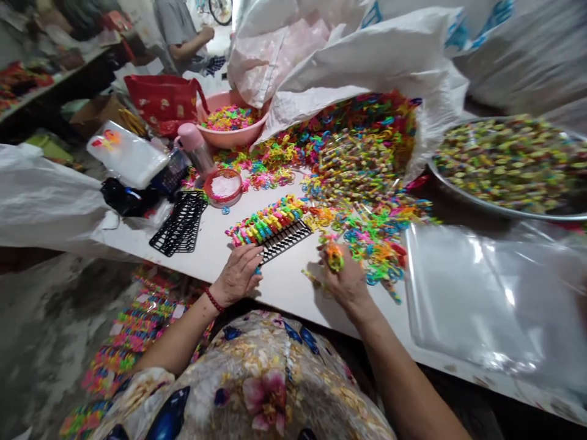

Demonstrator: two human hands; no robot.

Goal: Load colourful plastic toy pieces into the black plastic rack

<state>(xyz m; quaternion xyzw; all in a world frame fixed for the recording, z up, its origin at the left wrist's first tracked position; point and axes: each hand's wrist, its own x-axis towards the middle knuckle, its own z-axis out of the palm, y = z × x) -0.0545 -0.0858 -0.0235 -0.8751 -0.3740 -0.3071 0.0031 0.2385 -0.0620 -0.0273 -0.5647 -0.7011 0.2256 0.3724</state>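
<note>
A black slotted plastic rack (287, 242) lies on the white table, with rows of small coloured plastic pieces (268, 221) standing in its far part. My left hand (238, 272) is closed on the rack's near left end, fingers bent over the edge; a bit of blue shows by the thumb. To the right of the rack, my right hand (346, 278) is closed around a few small plastic pieces (334, 255), orange and yellow-green; their exact kind is too blurred to make out. Loose coloured pieces (373, 241) are heaped just beyond it.
More black racks (180, 221) lie at left, near a round red-rimmed container (224, 186) and a pink-lidded flask (196, 146). Behind are a pink basin (238, 135) and an open white sack (367, 67). Clear plastic bags (472, 299) and a metal basin (504, 211) are at right. Another person (181, 30) sits behind.
</note>
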